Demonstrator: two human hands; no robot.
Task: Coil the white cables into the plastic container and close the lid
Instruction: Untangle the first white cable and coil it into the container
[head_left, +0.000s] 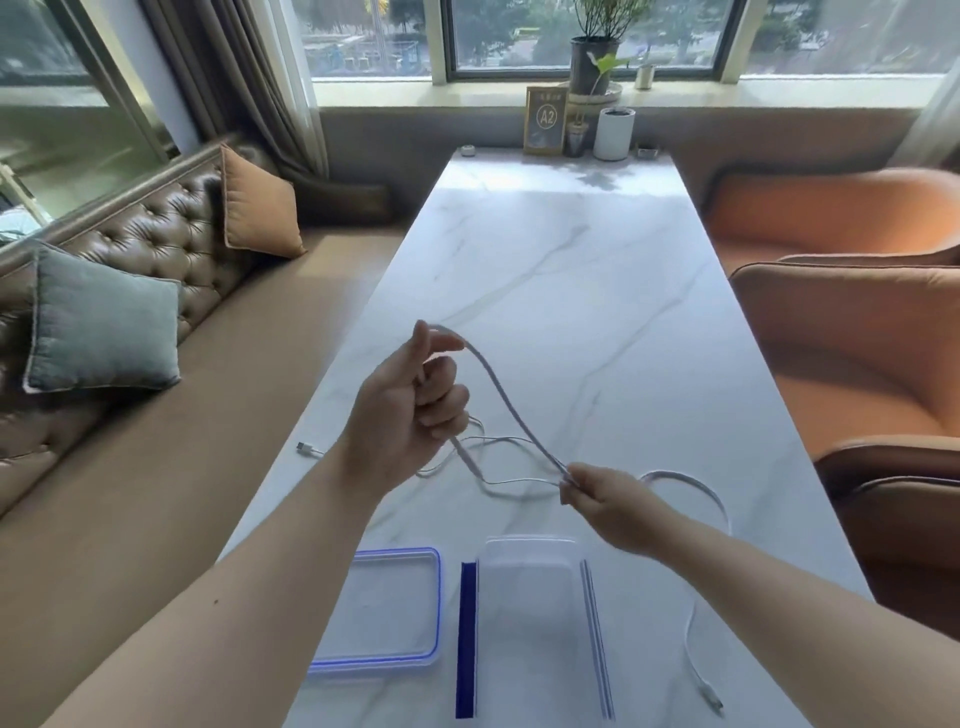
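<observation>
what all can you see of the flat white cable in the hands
The flat cable is white, ribbon-like and limp. The left hand grips it raised above the table. From there it slopes down to the right hand, which pinches it. Beyond that it arcs right, then trails along the table past the container to its plug.

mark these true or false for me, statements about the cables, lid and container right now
1. The left hand and right hand both hold the flat white cable. True.
2. The blue-rimmed clear plastic lid is clipped on. False: it lies on the white marble table, left of the open clear plastic container.
3. A cable is coiled inside the container. False: none shows inside it.
4. A thin white cable lies on the table under the hands. True.
</observation>
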